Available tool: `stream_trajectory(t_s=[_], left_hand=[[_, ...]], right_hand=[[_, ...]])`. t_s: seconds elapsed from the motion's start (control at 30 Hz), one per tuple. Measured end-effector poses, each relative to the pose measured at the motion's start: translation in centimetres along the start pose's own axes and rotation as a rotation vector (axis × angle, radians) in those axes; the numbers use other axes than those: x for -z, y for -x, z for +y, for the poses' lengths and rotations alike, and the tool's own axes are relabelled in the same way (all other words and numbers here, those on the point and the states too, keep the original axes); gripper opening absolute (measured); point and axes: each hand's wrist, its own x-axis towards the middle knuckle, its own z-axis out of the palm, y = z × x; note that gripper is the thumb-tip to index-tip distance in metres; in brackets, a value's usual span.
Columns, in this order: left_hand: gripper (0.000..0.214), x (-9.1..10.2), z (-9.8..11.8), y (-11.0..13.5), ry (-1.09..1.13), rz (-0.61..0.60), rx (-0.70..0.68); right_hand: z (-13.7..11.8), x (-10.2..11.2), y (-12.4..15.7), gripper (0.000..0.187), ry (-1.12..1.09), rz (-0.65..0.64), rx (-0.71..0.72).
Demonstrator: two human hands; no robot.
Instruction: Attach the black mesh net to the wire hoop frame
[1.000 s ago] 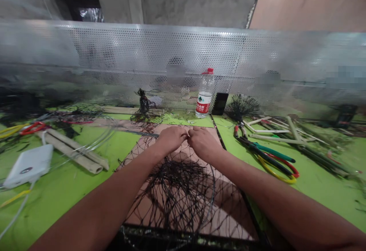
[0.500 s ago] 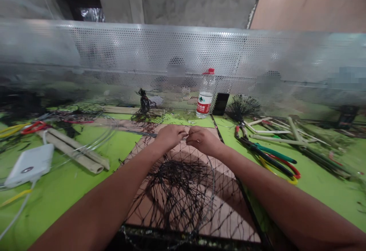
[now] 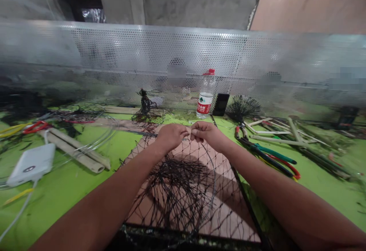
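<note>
Black netting lies over a pinkish-brown board in front of me, bunched in a dark tangle near its middle. Through its right side curves a thin grey wire, its upper end running toward my hands. Above the netting's far part, my left hand is closed, fingertips pinched and pointing right. My right hand faces it closely, thumb and index finger pressed together, the other fingers curled. Whatever the fingertips pinch is too small or hidden to make out.
Pliers and cut sticks lie to the right. A water bottle and a dark phone stand by the perforated metal screen. At left are bamboo pieces, coiled clear line and a white power bank.
My right hand has risen slightly and turned, drawing a little to the right of my left hand. The left hand stays nearly in place, and the wire has shifted slightly.
</note>
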Motion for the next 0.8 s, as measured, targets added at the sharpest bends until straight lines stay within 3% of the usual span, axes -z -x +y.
stream_trajectory(t_s=[0.2, 0.43, 0.67, 0.8], left_hand=[[0.025, -0.29, 0.28, 0.08, 0.010, -0.008, -0.013], [0.036, 0.14, 0.11, 0.34, 0.150, 0.002, -0.057], [0.035, 0.46, 0.67, 0.42, 0.054, -0.006, -0.152], [0.028, 0.14, 1.01, 0.45, 0.050, 0.061, -0.100]], right_hand=[[-0.14, 0.03, -0.11, 0.009, 0.063, 0.031, -0.048], [-0.37, -0.01, -0.24, 0.009, -0.094, 0.111, -0.083], [-0.29, -0.23, -0.09, 0.013, -0.096, 0.031, -0.023], [-0.62, -0.20, 0.03, 0.012, -0.149, 0.046, 0.016]])
